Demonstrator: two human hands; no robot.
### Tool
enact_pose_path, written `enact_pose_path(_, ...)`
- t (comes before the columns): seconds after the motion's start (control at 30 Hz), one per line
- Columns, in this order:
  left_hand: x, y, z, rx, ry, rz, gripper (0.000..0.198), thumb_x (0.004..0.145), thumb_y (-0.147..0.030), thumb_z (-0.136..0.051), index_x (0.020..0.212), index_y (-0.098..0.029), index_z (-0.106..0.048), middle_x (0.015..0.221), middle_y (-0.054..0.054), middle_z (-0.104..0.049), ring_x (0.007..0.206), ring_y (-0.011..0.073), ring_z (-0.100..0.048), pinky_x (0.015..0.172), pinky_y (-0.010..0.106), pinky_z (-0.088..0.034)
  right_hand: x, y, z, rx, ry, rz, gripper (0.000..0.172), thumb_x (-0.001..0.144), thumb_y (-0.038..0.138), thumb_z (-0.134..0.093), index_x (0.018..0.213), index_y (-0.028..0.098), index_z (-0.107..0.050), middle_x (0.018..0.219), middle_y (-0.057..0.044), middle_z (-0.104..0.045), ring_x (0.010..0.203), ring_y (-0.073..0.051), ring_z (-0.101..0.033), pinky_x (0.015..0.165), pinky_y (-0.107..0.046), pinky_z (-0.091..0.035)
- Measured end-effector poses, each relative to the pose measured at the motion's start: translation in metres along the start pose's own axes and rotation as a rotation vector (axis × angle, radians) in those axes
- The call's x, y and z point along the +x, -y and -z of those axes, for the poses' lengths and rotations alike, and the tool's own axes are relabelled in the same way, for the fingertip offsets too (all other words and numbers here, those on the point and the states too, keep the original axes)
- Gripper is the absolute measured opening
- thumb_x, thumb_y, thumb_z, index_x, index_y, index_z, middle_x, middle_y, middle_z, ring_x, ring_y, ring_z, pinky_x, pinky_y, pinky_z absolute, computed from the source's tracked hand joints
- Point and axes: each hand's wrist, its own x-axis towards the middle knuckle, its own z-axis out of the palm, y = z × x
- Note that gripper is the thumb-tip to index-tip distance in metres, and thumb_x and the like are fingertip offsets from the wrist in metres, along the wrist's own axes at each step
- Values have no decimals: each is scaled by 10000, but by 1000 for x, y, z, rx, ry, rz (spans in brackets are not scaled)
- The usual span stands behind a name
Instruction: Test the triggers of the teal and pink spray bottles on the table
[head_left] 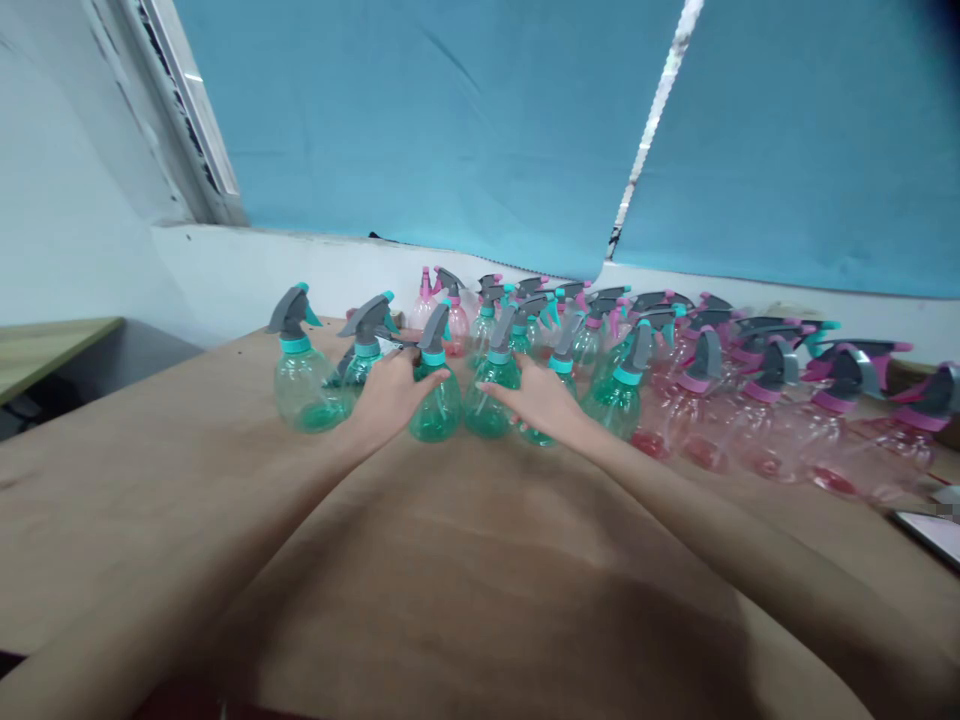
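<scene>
Several green spray bottles with grey and teal trigger heads stand in a cluster at the far side of the brown table. My left hand reaches among them and wraps a green spray bottle from its left side. My right hand rests with fingers spread against another green bottle, with a further green bottle just to its right. One green bottle stands apart at the left end of the group.
Several pink spray bottles with grey and pink heads fill the table's right side. A phone or tablet lies at the right edge. Blue curtains hang above a white sill. A wooden desk stands at left.
</scene>
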Motion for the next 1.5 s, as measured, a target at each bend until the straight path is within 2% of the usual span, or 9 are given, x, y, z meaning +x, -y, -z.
enact_pose_path(0.23, -3, 0, -3, -8, -38, 13, 403, 845, -463, -484, 1059, -133, -569, 973, 139, -671, 927, 287, -623, 783, 371, -471, 7, 6, -7, 30, 71, -61, 692, 774, 521, -571, 1246, 43, -407, 655, -77, -645, 529, -213, -622, 493, -318, -466)
enact_pose_path(0.43, -31, -11, 8, 25, -51, 4, 506, 857, -423, -462, 1214, -66, -495, 1167, 189, -595, 1100, 309, -548, 936, 410, -408, 6, 8, -4, 15, 113, -79, 641, 775, 514, -575, 1201, 65, -409, 663, -63, -653, 449, -168, -599, 451, -290, -461)
enact_pose_path(0.6, -63, -27, 21, 65, 10, 32, 516, 860, -395, -446, 1256, -66, -467, 1174, 183, -579, 1076, 322, -550, 920, 443, -414, 2, 10, 1, -88, 88, -49, 612, 736, 555, -593, 1126, 100, -470, 835, -140, -676, 735, -270, -663, 621, -364, -496)
enact_pose_path(0.7, -79, -39, 26, 38, 72, 32, 482, 857, -401, -450, 1216, -84, -508, 1139, 173, -593, 1048, 335, -562, 889, 457, -427, -7, 13, 4, -150, 71, -27, 608, 731, 586, -572, 1095, 105, -490, 1005, -197, -647, 929, -344, -624, 723, -423, -481)
enact_pose_path(0.83, -88, -54, 24, -25, 114, 12, 483, 863, -474, -428, 1188, -131, -527, 1180, 150, -590, 1106, 340, -535, 909, 464, -419, -28, 13, 13, -193, 93, 19, 607, 739, 590, -542, 1102, 106, -488, 1071, -205, -626, 973, -361, -608, 747, -438, -477)
enact_pose_path(0.97, -81, -68, 12, -110, 141, 5, 616, 835, -580, -419, 1273, -148, -446, 1264, 138, -550, 1155, 310, -517, 920, 420, -439, -58, 9, 31, -208, 118, 68, 584, 741, 561, -543, 1115, 117, -489, 1049, -192, -634, 944, -348, -620, 722, -431, -486)
enact_pose_path(1.1, -69, -96, 0, -309, 184, -18, 696, 779, -582, -513, 1334, -189, -365, 1349, 118, -482, 1206, 278, -483, 966, 416, -424, -92, -3, 55, -203, 128, 100, 563, 714, 513, -572, 1102, 112, -498, 993, -160, -643, 860, -326, -639, 659, -410, -492)
enact_pose_path(1.23, -65, -140, -6, -482, 230, -105, 660, 779, -498, -569, 1345, -248, -339, 1397, 89, -430, 1238, 275, -452, 985, 435, -412, -121, -24, 76, -214, 99, 143, 538, 712, 501, -581, 1076, 111, -505, 1007, -145, -621, 815, -289, -635, 625, -389, -486)
enact_pose_path(1.5, -61, -210, -34, -519, 208, -220, 518, 798, -437, -575, 1233, -203, -421, 1172, 105, -582, 1021, 264, -587, 864, 429, -482, -148, -70, 104, -261, 24, 205, 525, 734, 581, -552, 1027, 145, -553, 954, -119, -627, 751, -266, -631, 578, -370, -482)
